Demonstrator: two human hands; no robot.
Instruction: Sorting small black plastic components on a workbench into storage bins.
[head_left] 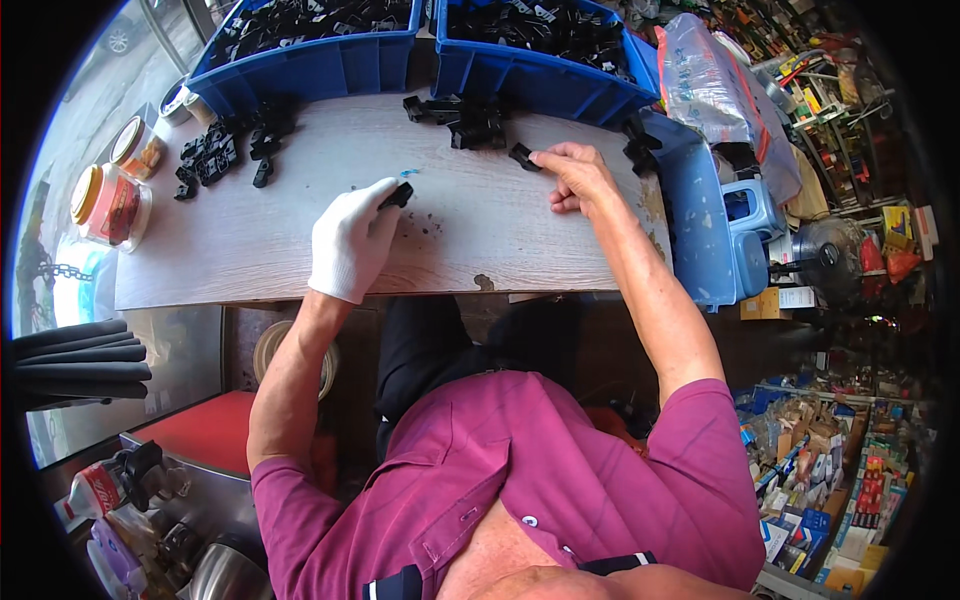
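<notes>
My left hand (pixel 353 243), in a white knit glove, pinches a small black plastic part (pixel 397 196) above the middle of the wooden table (pixel 270 230). My bare right hand (pixel 577 176) is further right, its thumb and forefinger closed on another black plastic piece (pixel 523 157). Just beyond that piece lies a pile of black plastic parts (pixel 468 122). A tiny blue thing (pixel 409 172) lies near my gloved fingertips, too small to make out. The exact shape of both held parts is partly hidden by my fingers.
Two blue bins (pixel 310 68) of black parts stand along the far edge. More black parts (pixel 208 155) lie at the left, near lidded jars (pixel 108 205). A light blue plastic container (pixel 700 225) hangs at the table's right edge, beside crowded shelves (pixel 840 120).
</notes>
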